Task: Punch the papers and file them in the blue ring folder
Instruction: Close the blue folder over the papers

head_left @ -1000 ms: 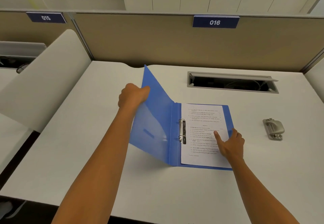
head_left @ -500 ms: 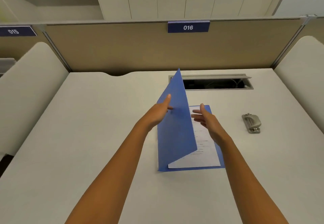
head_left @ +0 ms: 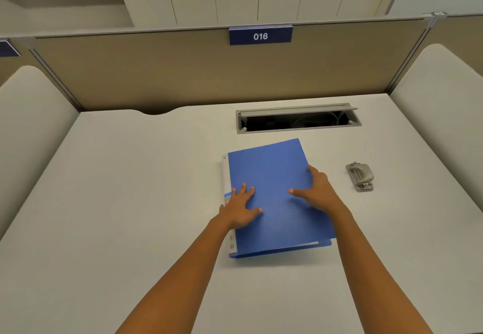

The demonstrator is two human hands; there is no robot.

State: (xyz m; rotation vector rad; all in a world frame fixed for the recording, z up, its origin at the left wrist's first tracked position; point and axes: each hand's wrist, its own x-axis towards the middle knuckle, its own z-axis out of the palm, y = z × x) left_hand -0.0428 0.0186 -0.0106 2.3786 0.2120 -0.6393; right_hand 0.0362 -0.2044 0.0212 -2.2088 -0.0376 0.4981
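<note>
The blue ring folder [head_left: 271,174] lies closed on the white desk [head_left: 117,203], spine to the left. A thin edge of the papers [head_left: 308,244] shows between the covers at the near side; the rest is hidden. My left hand [head_left: 241,209] rests flat on the cover by the spine, fingers spread. My right hand [head_left: 317,190] lies flat on the cover's right part, with its fingers at the right edge. A grey hole punch [head_left: 360,176] sits on the desk to the right of the folder, apart from both hands.
An open grey cable tray [head_left: 298,119] is set into the desk behind the folder. A tan partition with a sign reading 016 [head_left: 260,36] closes the back. Padded side dividers [head_left: 444,103] stand left and right.
The front cover swung from upright over to the right and now lies shut over the papers. Both hands came down flat on top of it.
</note>
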